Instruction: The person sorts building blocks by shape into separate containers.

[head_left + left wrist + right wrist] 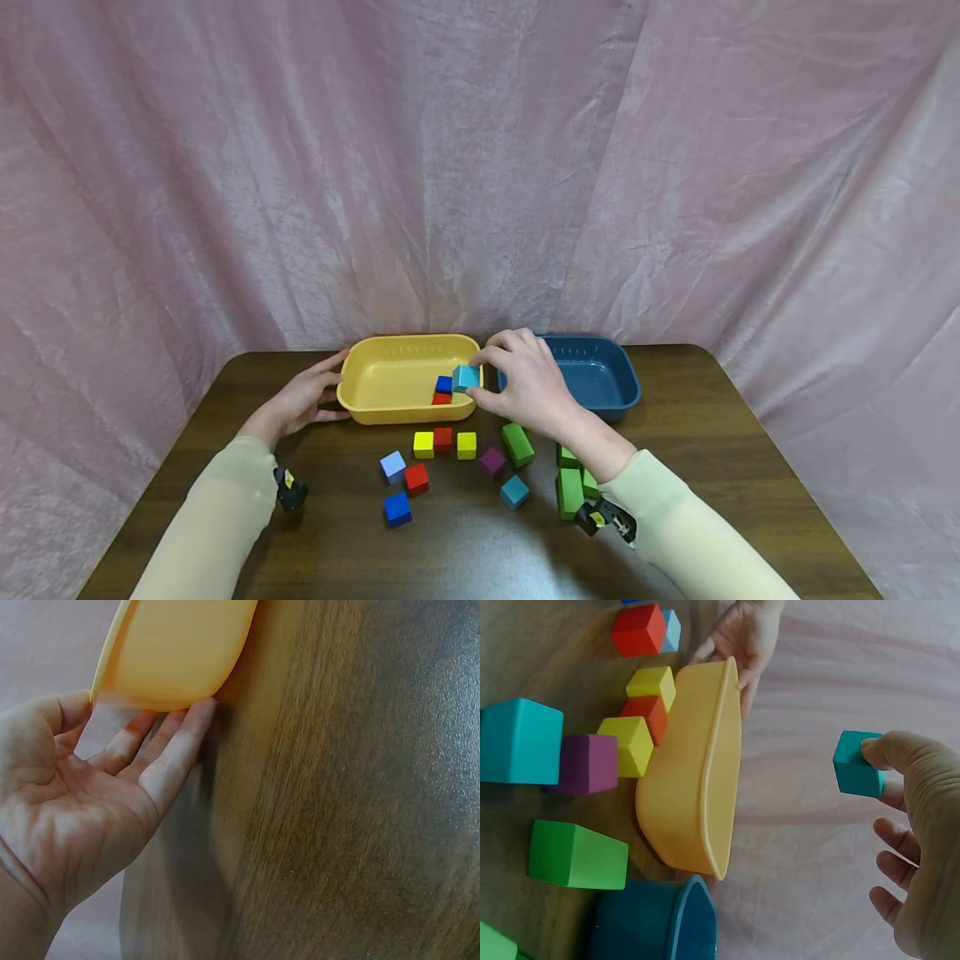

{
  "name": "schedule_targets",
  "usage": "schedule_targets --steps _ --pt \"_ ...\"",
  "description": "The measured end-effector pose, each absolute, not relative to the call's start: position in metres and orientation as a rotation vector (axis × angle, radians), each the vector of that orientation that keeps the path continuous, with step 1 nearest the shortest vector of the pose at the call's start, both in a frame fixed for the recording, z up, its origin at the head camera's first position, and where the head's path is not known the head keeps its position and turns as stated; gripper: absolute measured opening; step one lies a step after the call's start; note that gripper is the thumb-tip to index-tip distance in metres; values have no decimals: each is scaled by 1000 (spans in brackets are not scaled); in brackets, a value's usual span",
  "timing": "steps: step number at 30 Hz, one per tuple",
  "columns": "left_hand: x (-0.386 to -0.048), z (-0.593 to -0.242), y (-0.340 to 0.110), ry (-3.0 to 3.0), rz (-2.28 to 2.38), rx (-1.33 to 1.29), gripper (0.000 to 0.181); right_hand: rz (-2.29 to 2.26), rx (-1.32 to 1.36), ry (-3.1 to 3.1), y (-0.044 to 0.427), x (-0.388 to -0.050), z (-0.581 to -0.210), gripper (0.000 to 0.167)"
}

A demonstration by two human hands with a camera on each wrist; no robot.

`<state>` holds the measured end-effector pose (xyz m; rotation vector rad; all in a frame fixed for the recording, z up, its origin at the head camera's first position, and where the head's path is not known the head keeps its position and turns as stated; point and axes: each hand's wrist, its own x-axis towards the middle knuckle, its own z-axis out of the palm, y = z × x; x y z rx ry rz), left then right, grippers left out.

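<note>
My right hand [531, 379] pinches a light-blue cube [465, 378] between thumb and forefinger, above the right end of the yellow tray [408, 414]. In the right wrist view the held cube [853, 769] looks teal, and the other fingers are bent without touching it. Inside the tray, below the cube, lie a blue block [444, 384] and a red block [442, 399]; something pale beside them is mostly hidden. At the tray's left end, my left hand [306, 398] touches the outer wall with spread, fairly straight fingers [176, 754], its thumb by the rim.
A dark blue tray [628, 392] stands to the right, partly behind my right hand. Before the trays lie yellow cubes [423, 445], red cubes [417, 479], blue cubes [397, 509], a purple cube [492, 462], a teal cube [514, 492] and several green blocks [517, 445]. A pink curtain hangs behind.
</note>
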<state>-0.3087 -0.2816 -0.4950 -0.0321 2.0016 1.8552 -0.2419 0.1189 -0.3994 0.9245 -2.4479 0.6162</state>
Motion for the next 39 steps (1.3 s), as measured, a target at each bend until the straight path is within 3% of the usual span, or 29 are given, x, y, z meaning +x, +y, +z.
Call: schedule_targets --steps 39 --pt "-307 -493 -280 2005 1858 -19 65 350 701 -2748 97 -302 -406 32"
